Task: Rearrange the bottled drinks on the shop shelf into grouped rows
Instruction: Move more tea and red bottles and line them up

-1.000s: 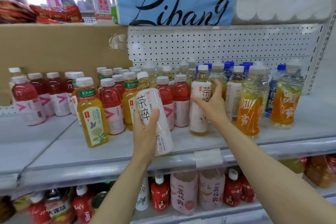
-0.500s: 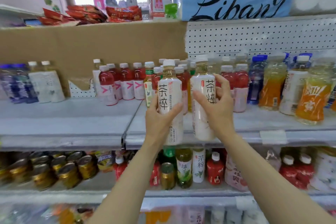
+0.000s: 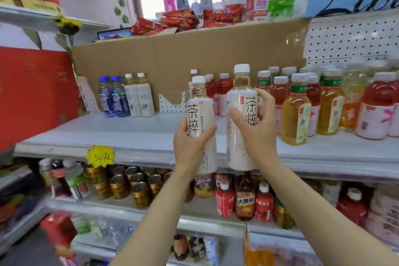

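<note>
While both arms reach up in front of the shelf [image 3: 129, 136], each of the hands grasps 1 white tea bottle, held upright and off the shelf. With thumb and fingers wrapped round the lower body, the left hand [image 3: 190, 147] holds the left bottle [image 3: 199, 119]; the right hand [image 3: 257, 127] clasps the right bottle [image 3: 240, 114] at mid-label, a little higher, and the 2 bottles stand just beside each other with a narrow gap. On the shelf behind, at the left, 2 blue bottles [image 3: 113, 97] stand touching 2 more white tea bottles [image 3: 140, 96] against the cardboard sheet [image 3: 172, 60]. Bare shelf lies between that group and the crowd at the right, where red bottles [image 3: 375, 108] and amber bottles [image 3: 295, 114] are mixed together. Cans [image 3: 121, 185] and more drinks fill the lower shelf.
</note>
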